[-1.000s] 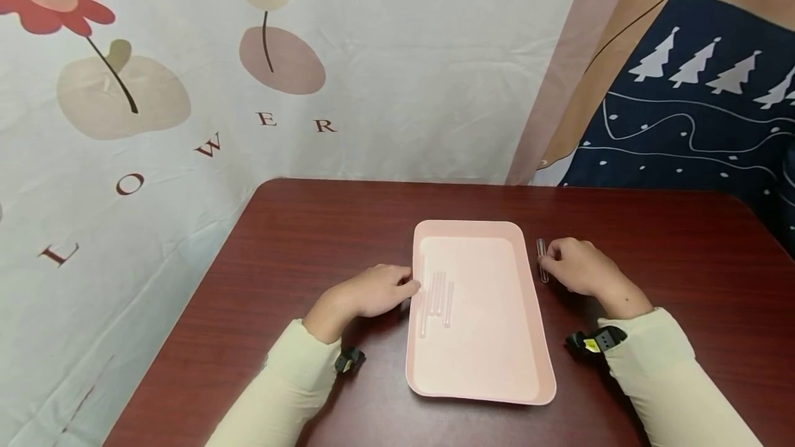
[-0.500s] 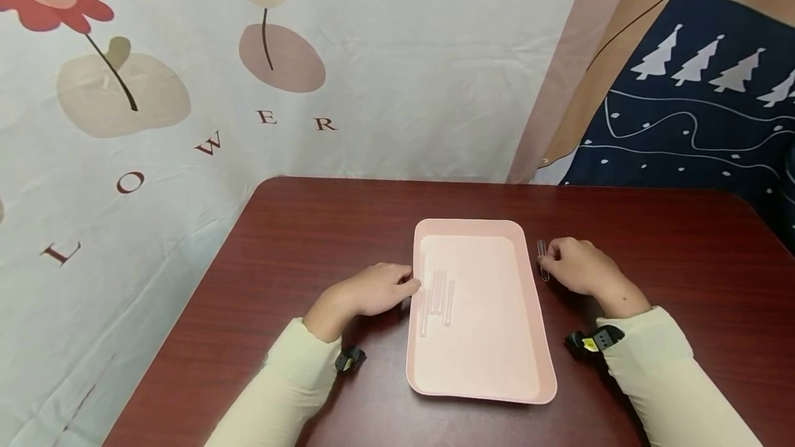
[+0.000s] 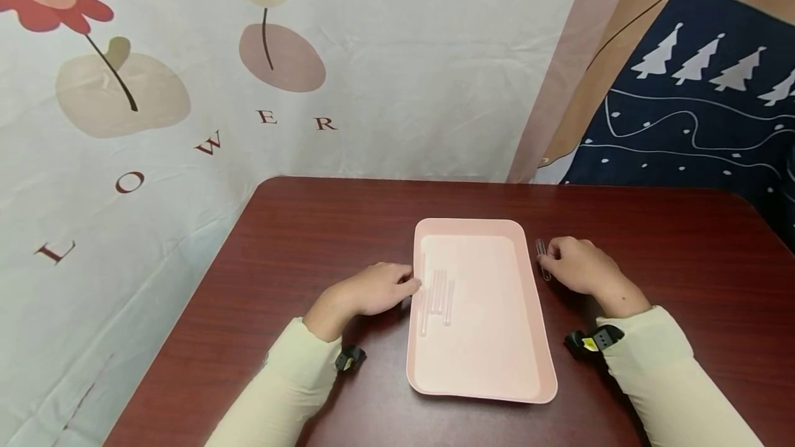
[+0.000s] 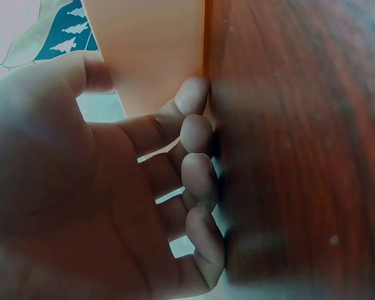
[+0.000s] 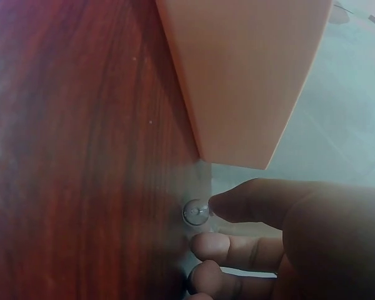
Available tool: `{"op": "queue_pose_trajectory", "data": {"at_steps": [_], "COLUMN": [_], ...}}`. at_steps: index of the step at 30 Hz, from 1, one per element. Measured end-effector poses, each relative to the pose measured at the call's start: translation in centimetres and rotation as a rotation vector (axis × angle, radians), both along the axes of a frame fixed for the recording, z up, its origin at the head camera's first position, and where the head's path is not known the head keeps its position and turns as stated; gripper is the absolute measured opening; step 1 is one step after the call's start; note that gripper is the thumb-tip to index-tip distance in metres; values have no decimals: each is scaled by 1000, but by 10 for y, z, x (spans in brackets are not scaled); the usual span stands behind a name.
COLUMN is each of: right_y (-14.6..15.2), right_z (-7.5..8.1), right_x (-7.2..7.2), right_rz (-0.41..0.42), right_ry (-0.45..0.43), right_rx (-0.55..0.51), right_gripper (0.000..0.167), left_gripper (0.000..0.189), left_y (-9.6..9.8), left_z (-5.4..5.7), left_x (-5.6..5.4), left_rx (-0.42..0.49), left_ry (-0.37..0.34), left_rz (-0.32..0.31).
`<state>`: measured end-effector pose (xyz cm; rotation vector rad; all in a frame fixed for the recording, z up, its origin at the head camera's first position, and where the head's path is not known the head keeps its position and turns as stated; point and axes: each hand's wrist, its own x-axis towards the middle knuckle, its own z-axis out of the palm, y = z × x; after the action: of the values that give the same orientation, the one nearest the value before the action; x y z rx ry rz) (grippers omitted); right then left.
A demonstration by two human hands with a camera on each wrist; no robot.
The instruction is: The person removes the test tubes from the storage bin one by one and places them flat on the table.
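Observation:
A pink tray (image 3: pixel 484 364) lies on the table in the head view. My left hand (image 3: pixel 373 290) holds its left edge, thumb over the rim and curled fingers low beside the outer wall, as the left wrist view shows. Several clear glass tubes (image 3: pixel 448 303) lie lengthwise in the tray's left half. To the right of the tray, my right hand (image 3: pixel 580 266) pinches another clear test tube (image 3: pixel 542 248) that lies on the table. The right wrist view shows the rounded end of this test tube (image 5: pixel 195 213) against the thumb, with the index finger close by.
The dark red wooden table (image 3: pixel 323 212) extends around the tray on all sides. Behind it hangs a pale printed cloth (image 3: pixel 422 88), with a navy tree-patterned cloth (image 3: pixel 683 123) at the right. A black wrist camera (image 3: pixel 596 341) sits at the right cuff.
The test tube under my right fingers has tilted very slightly. Both hands and the tray stay practically in place.

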<state>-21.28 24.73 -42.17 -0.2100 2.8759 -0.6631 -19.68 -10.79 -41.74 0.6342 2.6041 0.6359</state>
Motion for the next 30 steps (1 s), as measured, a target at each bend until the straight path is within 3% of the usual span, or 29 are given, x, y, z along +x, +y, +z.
{"op": "queue_pose_trajectory", "data": {"at_steps": [10,30], "right_y": [-2,-24], "right_z": [9,42], "right_x": [4,24], "right_rz": [-6,20], "right_ry": [50,115], "right_rx": [-2,-69], "right_gripper": [28,20], "left_gripper": [29,28], "left_y": [1,1], "left_z": [0,-1], "left_x": [-1,-1], "left_rx": [0,-6], "left_ry": [-3,1], "left_rz": [-3,2]}}
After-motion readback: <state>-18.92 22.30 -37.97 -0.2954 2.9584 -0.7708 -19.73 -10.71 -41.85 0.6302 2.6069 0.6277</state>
